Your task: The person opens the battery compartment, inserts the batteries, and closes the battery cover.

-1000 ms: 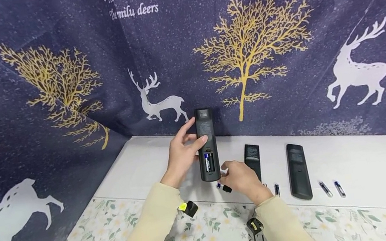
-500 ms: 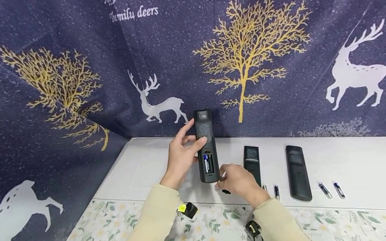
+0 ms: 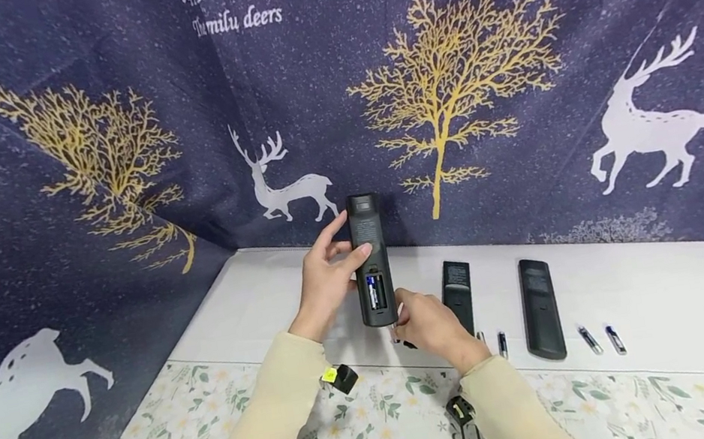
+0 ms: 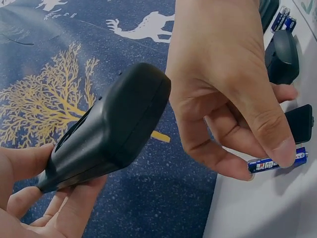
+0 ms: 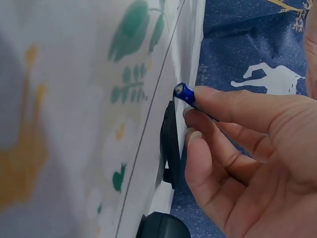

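My left hand [image 3: 327,284] grips a black remote control [image 3: 367,236], held up with its back toward me, thumb across the back. Its battery compartment is uncovered: one blue battery [image 3: 373,292] lies in the left slot, and the right slot looks dark. Just below and right of the remote, my right hand [image 3: 432,321] pinches another blue battery [image 4: 277,161] between thumb and fingers, apart from the remote. The right wrist view shows this battery's end [image 5: 184,92] past the fingertips. A small black cover piece [image 5: 170,144] lies on the table beneath that hand.
Right of my right hand lie two more black remotes, a nearer one [image 3: 457,287] and a farther one [image 3: 541,309]. Loose batteries lie by them, such as one [image 3: 503,344] between and another [image 3: 615,339] at far right. A patterned cloth wall [image 3: 286,146] rises behind the table.
My right hand dipped slightly, then came up a little with the battery pinched in its fingertips. The left hand keeps its hold on the remote; the whole view shifts slightly.
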Action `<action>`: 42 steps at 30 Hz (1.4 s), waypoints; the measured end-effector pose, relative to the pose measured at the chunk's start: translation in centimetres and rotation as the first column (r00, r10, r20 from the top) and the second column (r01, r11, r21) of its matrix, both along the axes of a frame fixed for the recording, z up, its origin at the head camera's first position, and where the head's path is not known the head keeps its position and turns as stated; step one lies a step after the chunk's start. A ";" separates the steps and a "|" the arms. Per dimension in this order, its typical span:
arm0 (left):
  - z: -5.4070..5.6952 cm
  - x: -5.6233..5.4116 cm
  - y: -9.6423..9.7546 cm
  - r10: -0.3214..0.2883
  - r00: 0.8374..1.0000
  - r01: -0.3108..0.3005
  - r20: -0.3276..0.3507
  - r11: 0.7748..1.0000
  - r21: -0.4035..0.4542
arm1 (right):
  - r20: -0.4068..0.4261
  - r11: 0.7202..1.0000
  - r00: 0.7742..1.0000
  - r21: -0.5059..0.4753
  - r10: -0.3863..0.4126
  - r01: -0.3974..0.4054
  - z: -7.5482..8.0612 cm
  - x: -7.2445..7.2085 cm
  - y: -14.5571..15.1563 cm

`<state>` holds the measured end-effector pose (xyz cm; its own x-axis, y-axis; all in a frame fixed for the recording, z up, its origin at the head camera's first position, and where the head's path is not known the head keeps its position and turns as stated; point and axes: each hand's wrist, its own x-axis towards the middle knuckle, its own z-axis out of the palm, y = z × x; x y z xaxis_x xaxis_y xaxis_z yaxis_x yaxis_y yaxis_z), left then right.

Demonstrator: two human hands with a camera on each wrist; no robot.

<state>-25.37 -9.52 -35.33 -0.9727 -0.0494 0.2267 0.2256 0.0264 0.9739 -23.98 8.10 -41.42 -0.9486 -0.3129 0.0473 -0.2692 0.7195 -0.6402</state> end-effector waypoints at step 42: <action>0.0 -0.2 -0.1 0.004 1.000 -0.003 -0.006 1.000 0.006 | -0.060 0.910 0.998 -0.412 0.013 -0.036 7.6 2.6 2.0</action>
